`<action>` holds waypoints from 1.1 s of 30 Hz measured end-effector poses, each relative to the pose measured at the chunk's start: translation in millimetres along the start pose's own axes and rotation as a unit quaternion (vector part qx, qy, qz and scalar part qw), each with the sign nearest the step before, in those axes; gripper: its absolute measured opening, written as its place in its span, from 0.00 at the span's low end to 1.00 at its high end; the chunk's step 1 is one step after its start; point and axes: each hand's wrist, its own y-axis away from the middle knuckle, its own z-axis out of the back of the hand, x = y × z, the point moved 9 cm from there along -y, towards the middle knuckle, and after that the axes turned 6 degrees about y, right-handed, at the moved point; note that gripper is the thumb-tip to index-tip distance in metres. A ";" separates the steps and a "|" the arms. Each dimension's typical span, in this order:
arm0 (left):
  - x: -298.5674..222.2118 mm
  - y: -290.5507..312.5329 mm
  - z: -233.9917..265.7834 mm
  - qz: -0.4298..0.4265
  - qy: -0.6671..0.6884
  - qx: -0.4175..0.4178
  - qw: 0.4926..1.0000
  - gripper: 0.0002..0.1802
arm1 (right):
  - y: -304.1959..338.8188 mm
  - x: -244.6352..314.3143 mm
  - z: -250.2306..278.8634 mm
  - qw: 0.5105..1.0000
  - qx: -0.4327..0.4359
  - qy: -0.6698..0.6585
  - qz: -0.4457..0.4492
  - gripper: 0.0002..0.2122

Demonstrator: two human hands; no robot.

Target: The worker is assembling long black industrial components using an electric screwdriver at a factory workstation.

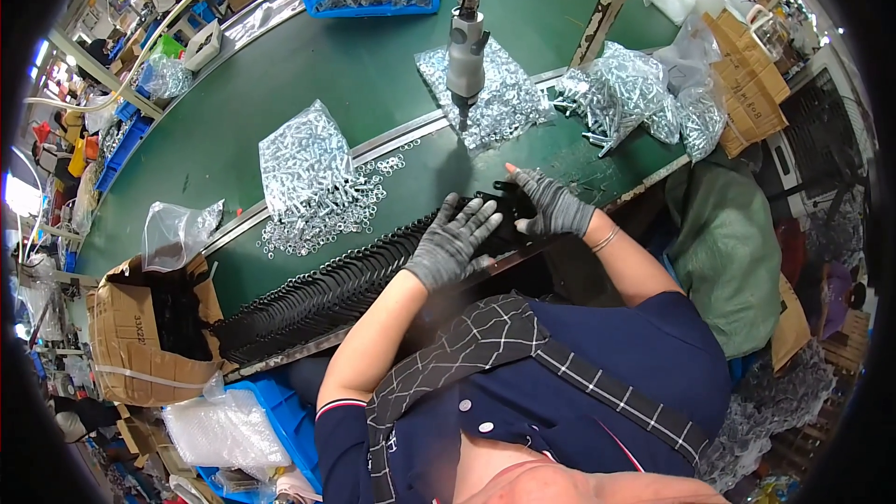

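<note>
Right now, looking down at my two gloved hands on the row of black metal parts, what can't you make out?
Head view only:
- Black metal part under both hands: shape hidden by the grey-gloved left hand and right hand.
- Long row of black metal parts: overlapping, too dark to count.
- Small silver washers: too small to tell apart.
- Brown cardboard box: contents in shadow.

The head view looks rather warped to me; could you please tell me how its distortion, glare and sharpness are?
Head view: strong fisheye, so the green table edges bend and the corners go black; windows blow out at upper left; bags of screws glint; the left hand and right hand are fairly sharp.
</note>
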 end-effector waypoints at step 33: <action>-11.1 -23.2 -3.9 -0.041 0.052 -0.098 0.993 0.43 | -1.7 -19.4 -14.9 0.996 -0.040 -0.077 -0.003 0.49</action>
